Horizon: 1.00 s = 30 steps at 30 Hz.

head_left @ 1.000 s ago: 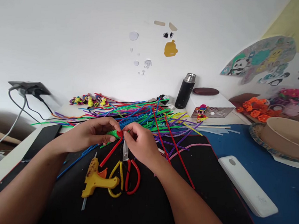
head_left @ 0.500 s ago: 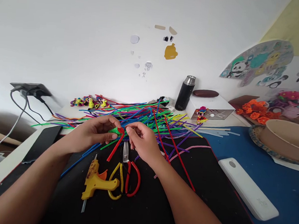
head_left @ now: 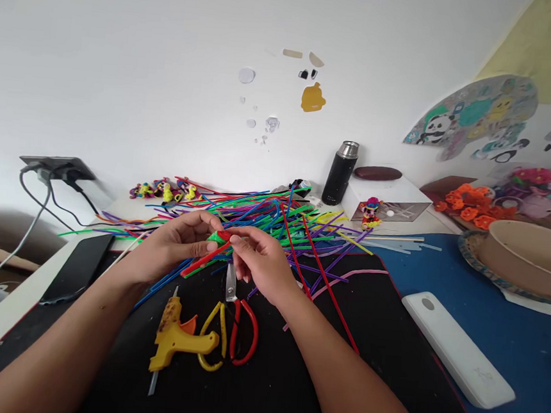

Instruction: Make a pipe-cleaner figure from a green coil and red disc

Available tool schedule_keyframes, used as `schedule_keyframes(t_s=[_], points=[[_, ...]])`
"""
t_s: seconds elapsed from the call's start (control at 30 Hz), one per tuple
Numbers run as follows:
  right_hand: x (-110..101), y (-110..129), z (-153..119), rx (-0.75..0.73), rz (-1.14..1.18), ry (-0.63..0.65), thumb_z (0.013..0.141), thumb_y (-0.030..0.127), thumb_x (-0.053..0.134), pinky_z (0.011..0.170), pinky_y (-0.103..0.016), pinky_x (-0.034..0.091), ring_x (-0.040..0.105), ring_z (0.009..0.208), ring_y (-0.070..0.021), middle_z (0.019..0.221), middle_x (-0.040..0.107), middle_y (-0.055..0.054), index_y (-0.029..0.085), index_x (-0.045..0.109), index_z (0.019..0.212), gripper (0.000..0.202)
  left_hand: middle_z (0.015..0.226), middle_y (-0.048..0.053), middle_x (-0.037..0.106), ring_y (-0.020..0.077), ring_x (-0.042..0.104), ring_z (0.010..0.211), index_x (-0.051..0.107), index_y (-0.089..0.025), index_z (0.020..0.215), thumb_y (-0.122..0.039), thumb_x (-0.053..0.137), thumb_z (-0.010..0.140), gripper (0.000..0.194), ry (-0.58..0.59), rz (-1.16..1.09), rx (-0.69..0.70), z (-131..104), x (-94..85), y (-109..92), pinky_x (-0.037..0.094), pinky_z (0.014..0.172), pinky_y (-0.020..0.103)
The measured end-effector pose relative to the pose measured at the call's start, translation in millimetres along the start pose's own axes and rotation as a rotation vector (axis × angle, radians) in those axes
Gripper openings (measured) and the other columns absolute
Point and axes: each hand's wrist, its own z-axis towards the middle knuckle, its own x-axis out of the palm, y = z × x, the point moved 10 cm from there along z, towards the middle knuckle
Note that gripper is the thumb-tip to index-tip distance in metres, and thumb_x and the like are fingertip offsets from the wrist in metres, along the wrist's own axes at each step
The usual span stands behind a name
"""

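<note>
Between thumb and fingers, my left hand [head_left: 183, 243] pinches a small green pipe-cleaner piece [head_left: 216, 237]. A red pipe cleaner [head_left: 205, 262] is bent across the green piece's right end, its free length slanting down to the left. My right hand [head_left: 260, 256] is closed, thumb against forefinger, on the red pipe cleaner at that end. Just below my hands lie scissors [head_left: 231, 289] with one yellow and one red handle. A yellow glue gun [head_left: 172, 336] rests left of them, a glue stick poking from its back.
A heap of coloured pipe cleaners [head_left: 256, 211] spreads behind my hands. Several small figures [head_left: 164, 190] stand at the back left, another figure [head_left: 370, 213] by a white box [head_left: 392, 194]. A black thermos [head_left: 340, 173], a white case [head_left: 458, 351] and a phone [head_left: 77, 266] stand or lie around.
The red pipe cleaner's free end has swung up and to the left, now slanting flatter under the green piece. My right hand has moved slightly left, closer to my left hand.
</note>
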Motion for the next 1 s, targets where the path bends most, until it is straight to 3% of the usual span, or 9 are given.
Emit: schedule_keyframes(t_s=[0.23, 0.57, 1.0], points=[[0, 2, -1, -0.015, -0.019, -0.002, 0.092, 0.052, 0.079, 0.039, -0.023, 0.035, 0.052, 0.044, -0.0098, 0.06, 0.06, 0.008, 0.018, 0.077, 0.118, 0.043, 0.098, 0.002, 0.074, 0.0106, 0.066, 0.065, 0.078, -0.022, 0.108, -0.028, 0.091, 0.088, 0.024, 0.027, -0.121, -0.035, -1, 0.6, 10, 0.059, 0.053, 0.017], [0, 1, -1, 0.0, -0.019, -0.011, 0.088, 0.06, 0.081, 0.04, -0.023, 0.033, 0.051, 0.043, -0.0097, 0.057, 0.058, 0.009, 0.02, 0.078, 0.116, 0.049, 0.082, -0.001, 0.07, 0.0091, 0.062, 0.052, 0.077, -0.02, 0.101, -0.028, 0.097, 0.081, 0.029, -0.013, -0.185, -0.078, 1, 5.5, 11, 0.05, 0.043, 0.016], [-8, 2, -1, -0.029, -0.068, -0.101, 0.091, 0.058, 0.077, 0.042, -0.022, 0.035, 0.048, 0.042, -0.0098, 0.055, 0.056, 0.01, 0.019, 0.075, 0.116, 0.046, 0.084, 0.0, 0.071, 0.0115, 0.062, 0.063, 0.073, -0.023, 0.108, -0.03, 0.089, 0.091, 0.025, -0.077, -0.009, 0.06, 1, 13.9, 2, 0.054, 0.053, 0.021]])
